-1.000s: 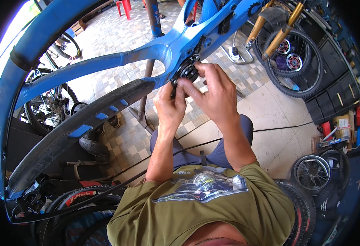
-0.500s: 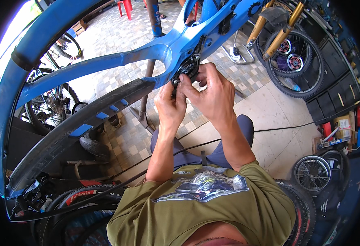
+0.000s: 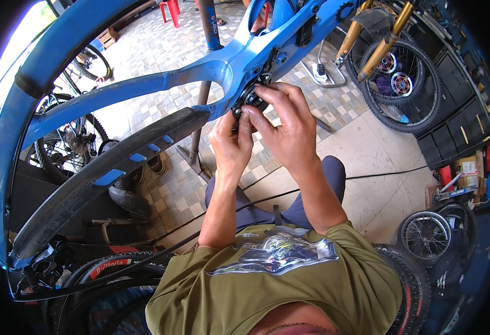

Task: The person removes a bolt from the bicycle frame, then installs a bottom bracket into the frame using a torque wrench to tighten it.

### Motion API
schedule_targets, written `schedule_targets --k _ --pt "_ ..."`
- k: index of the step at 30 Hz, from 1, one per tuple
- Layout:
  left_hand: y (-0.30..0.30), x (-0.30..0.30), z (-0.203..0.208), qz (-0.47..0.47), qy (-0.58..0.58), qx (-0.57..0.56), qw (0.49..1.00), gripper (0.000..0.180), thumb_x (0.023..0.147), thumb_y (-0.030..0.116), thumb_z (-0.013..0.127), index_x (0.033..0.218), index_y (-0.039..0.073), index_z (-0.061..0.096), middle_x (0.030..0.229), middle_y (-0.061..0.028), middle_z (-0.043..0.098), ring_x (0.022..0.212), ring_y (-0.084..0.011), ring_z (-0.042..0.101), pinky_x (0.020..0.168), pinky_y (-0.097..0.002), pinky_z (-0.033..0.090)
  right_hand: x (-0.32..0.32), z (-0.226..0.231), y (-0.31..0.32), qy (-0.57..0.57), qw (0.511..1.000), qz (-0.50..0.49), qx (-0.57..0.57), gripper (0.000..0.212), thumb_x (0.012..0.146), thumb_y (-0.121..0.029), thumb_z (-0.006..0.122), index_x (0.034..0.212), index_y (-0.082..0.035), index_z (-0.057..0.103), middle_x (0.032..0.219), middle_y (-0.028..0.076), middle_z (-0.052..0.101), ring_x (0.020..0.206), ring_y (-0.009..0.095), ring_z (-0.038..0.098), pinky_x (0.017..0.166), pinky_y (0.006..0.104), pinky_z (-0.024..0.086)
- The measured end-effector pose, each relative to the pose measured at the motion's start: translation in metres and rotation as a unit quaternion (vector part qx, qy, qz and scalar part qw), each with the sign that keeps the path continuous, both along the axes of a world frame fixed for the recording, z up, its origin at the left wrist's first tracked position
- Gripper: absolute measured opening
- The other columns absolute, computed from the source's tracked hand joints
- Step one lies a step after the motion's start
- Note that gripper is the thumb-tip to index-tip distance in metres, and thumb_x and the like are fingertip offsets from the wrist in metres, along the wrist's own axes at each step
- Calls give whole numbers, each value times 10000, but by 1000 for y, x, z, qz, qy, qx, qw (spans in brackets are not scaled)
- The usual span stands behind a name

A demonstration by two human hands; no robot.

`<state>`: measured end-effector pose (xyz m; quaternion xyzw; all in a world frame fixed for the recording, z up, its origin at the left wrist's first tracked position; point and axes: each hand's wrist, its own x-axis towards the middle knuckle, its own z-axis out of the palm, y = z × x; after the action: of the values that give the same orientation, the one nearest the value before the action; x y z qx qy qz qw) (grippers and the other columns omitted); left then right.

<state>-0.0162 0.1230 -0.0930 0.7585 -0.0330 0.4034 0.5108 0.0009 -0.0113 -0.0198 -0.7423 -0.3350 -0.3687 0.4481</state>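
Compared with half a second ago, the right hand [image 3: 290, 125] has changed its hold: the index finger, then curled at the 3 o'clock edge of the round black fitting [image 3: 251, 97], now rests on its face toward 1 o'clock, thumb near 6 o'clock. In my judgement this is a re-grip for finer finger work. The right hand is partly curled, pinching at the fitting; the left hand [image 3: 232, 142] stays closed at its 7 o'clock side, its hidden fingers' grip unconfirmed. The fitting sits against the blue frame [image 3: 197, 74], at 12 o'clock of the view. A gold fork [image 3: 389, 44] stands at 2 o'clock, a spoked wheel [image 3: 425, 235] at 4. Obstructions: the fingers mask the fitting's lower edge; a black cable [image 3: 379, 176] runs beneath the forearms.
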Motion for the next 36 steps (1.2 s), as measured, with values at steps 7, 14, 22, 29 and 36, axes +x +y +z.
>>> schedule_targets --k 7,14,22,29,36 --pt "-1 1 1 24 -20 -2 999 139 910 24 677 838 -27 569 723 -185 570 638 -326 563 585 -394 434 -2 -1 2 74 996 -43 -41 501 825 -227 841 1222 -27 609 1116 170 645 992 316 660 809 389 551" --pt "1 0 -1 10 7 16 1000 134 992 25 606 1075 -36 692 863 -57 702 801 -88 630 709 -262 524 -9 4 1 107 994 -11 23 476 829 -210 821 1221 -36 613 1076 149 623 1027 339 632 817 430 544" --pt "-3 -4 10 23 4 39 999 147 995 23 607 1095 -42 693 874 -54 705 810 -85 631 713 -261 525 -1 -7 1 1 998 -46 -48 504 828 -183 816 1245 -10 591 1101 173 630 1014 338 638 856 423 526" --pt "-1 -3 6 15 9 24 1000 153 989 11 609 1098 -49 699 885 -57 703 821 -89 627 706 -268 524 -4 -1 6 97 995 -31 -14 434 819 -147 806 1191 -21 621 1039 157 608 1002 338 624 838 412 527" --pt "-1 -2 4 22 4 19 1000 144 992 17 606 1084 -37 702 889 -60 705 813 -87 627 698 -272 523 -4 3 5 98 995 -14 14 494 816 -172 831 1206 3 583 1154 176 591 1067 340 609 862 431 520"
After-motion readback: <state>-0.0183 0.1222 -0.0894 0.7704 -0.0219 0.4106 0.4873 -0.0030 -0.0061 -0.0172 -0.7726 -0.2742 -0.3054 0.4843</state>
